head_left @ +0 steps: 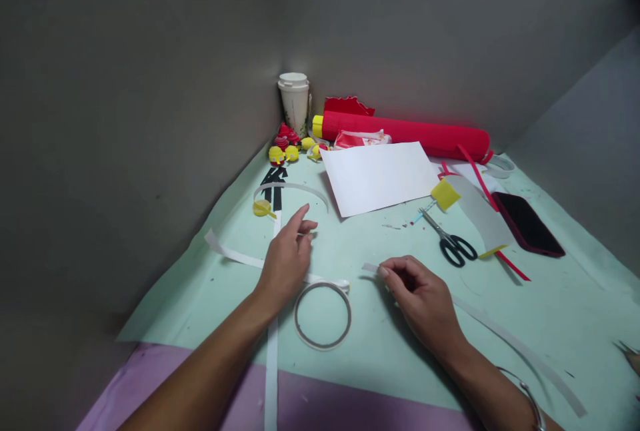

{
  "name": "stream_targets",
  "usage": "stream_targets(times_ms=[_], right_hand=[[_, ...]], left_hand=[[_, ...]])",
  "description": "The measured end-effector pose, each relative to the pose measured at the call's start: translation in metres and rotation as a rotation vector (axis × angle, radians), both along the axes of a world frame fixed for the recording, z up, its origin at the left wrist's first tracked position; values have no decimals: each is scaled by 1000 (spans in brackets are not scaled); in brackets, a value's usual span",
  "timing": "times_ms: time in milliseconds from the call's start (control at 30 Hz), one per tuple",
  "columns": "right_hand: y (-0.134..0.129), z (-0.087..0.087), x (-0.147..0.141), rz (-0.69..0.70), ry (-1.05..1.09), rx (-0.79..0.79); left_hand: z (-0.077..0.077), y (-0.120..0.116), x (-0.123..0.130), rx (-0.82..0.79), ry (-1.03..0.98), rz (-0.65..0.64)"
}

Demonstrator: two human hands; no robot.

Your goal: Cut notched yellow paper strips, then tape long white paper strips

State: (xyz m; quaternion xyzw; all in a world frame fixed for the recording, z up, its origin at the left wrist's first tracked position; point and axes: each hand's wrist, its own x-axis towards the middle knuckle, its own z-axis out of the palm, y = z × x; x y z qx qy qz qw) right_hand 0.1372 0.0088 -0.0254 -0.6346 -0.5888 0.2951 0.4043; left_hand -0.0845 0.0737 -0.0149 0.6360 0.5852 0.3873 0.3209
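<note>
My right hand (423,294) pinches one end of a long pale paper strip (520,346) between thumb and fingertips. The strip's short tip pokes out to the left, and its tail curves away at the lower right. With fingers apart and nothing seen in them, my left hand (289,254) is over the mat, above a white strip (271,371) that runs front to back. A second white strip (235,256) passes crosswise beneath that hand. Just below and right of my left hand lies a roll of tape (349,319), flat on the mat.
Scissors (451,244), a phone (531,223) and a yellow paper piece (446,195) lie at the right. A white sheet (380,178) sits before a red corrugated roll (405,131). Black strips (277,198), small yellow-red pieces (277,155) and a lidded cup (295,104) stand back left.
</note>
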Motion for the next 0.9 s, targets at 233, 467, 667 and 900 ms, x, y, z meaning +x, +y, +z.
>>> stream_targets(times_ms=[233,467,667,900], right_hand=[[1,-1,1,8,5,8],[0,-2,1,9,2,-8],[0,-3,2,13,-4,-7],[1,-2,2,12,-5,-13]], left_hand=[[8,3,-2,1,-5,96],[0,5,-5,-2,-73,79],[3,7,-7,58,-69,99],[11,3,-5,-59,-227,73]])
